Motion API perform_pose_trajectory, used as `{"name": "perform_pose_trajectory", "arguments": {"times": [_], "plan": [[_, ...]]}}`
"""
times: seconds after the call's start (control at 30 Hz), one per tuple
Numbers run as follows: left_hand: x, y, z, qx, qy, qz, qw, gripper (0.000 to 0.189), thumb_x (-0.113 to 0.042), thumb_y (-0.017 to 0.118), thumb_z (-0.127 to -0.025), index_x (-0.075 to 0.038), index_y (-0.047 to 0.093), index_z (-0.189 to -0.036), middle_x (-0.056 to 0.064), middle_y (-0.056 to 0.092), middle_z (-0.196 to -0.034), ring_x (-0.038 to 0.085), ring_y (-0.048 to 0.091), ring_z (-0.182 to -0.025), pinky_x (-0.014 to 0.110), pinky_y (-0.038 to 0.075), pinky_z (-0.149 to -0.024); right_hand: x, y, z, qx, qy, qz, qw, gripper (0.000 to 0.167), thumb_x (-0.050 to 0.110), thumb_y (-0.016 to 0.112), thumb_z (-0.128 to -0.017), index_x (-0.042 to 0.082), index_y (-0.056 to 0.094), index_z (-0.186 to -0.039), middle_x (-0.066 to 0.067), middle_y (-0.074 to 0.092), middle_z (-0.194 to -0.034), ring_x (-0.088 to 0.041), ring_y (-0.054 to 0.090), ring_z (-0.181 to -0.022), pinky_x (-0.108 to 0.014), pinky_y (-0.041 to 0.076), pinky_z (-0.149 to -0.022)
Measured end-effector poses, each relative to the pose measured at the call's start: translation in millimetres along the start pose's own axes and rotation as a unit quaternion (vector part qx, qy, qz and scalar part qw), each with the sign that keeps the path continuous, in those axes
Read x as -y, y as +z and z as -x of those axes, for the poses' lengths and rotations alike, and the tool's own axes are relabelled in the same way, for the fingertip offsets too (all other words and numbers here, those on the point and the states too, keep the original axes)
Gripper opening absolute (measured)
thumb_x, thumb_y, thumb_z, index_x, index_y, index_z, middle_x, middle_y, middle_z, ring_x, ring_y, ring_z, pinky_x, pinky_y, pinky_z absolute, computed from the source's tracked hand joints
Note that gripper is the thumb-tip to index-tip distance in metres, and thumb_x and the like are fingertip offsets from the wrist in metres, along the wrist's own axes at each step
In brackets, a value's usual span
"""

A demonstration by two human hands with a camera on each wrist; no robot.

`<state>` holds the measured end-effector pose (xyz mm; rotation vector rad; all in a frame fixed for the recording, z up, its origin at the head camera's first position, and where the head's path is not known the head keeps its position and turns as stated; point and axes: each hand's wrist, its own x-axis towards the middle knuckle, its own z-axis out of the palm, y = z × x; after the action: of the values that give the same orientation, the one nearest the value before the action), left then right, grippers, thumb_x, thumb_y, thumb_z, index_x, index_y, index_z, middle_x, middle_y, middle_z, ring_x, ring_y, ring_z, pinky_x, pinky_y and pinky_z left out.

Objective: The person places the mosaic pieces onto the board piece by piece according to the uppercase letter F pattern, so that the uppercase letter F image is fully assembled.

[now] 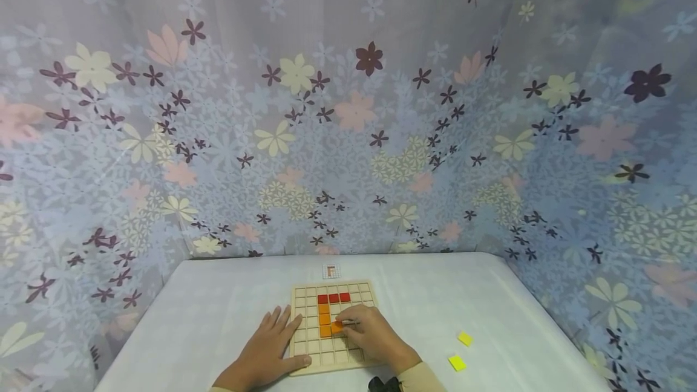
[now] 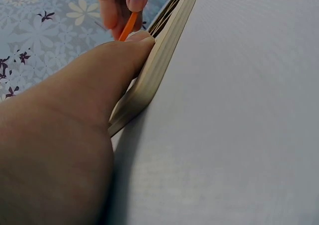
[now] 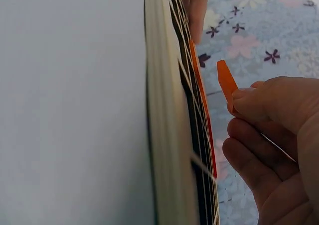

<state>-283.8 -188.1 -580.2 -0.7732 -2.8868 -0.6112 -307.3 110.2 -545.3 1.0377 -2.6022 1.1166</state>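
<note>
A wooden grid board [image 1: 305, 363] lies on the white table. Three red square tiles [image 1: 334, 298] fill a row near its far side, and a column of orange square tiles [image 1: 324, 319] runs toward me from the left red one. My right hand [image 1: 373, 334] pinches another orange tile [image 3: 227, 83] between thumb and fingers, tilted just above the board beside the lowest orange tile. With fingers spread, my left hand [image 1: 269, 346] rests at the board's left edge, its thumb [image 2: 134, 48] lying over the near left corner.
A small pattern card [image 1: 331, 271] with a coloured grid lies beyond the board. Two yellow square tiles [image 1: 457, 363] are on the table to the right. Flowered curtains [image 1: 348, 138] hang behind and along both sides of the table.
</note>
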Motion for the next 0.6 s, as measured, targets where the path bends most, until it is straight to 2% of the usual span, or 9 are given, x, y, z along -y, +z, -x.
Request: {"name": "perform_pose_trajectory", "arguments": {"times": [0.33,0.6], "plan": [[-3.2,-8.3,-0.2,0.010,-0.007,-0.017,0.9998,0.099,-0.080,0.051,-0.094,-0.006,0.046,-0.159,0.026,0.029,-0.166,0.049,0.019,-0.153,0.064,0.013,-0.121,12.6,6.8,-2.5,0.002,-0.007,0.002,1.0000,0.021,0.009,0.076,-0.099,0.015,0.081,-0.118,0.010,0.072,-0.121,-0.012,0.065,-0.117,-0.039,0.053,-0.101],[-2.7,-3.9,0.2,0.010,-0.008,-0.003,0.9999,0.098,-0.078,0.056,-0.093,-0.004,0.048,-0.158,0.027,0.031,-0.165,0.052,0.021,-0.152,0.067,0.015,-0.119,17.1,15.4,3.5,0.023,0.001,0.001,0.9997,0.020,0.010,0.077,-0.098,0.013,0.081,-0.117,0.013,0.071,-0.118,-0.006,0.064,-0.110,-0.028,0.055,-0.093]]}}
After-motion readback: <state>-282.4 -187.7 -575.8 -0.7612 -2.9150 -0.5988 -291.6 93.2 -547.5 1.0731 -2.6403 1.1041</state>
